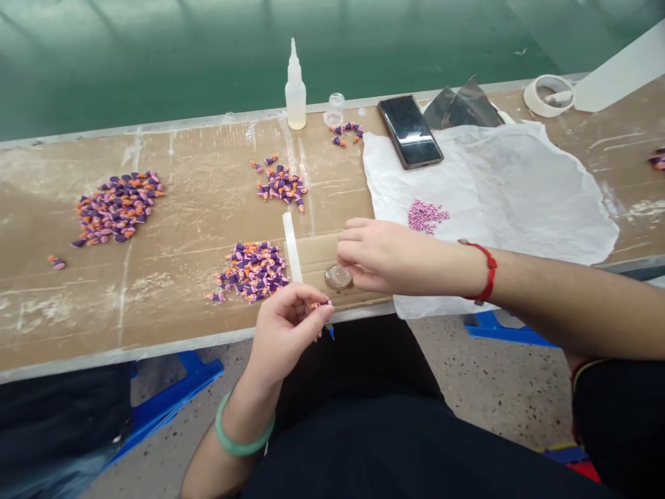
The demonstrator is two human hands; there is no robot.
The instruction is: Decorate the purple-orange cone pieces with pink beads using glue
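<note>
The left hand (287,327) is pinched closed, the right hand (382,255) curled palm-down.

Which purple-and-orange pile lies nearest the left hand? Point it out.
The lower-middle pile, just left of the white strip. It alone nearly meets the left hand; the others lie farther off.

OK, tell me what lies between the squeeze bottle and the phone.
Between the squeeze bottle and the phone, the head view shows a clear container, some purple-and-pink pieces, a pale spot and a corner of white cloth.
</note>
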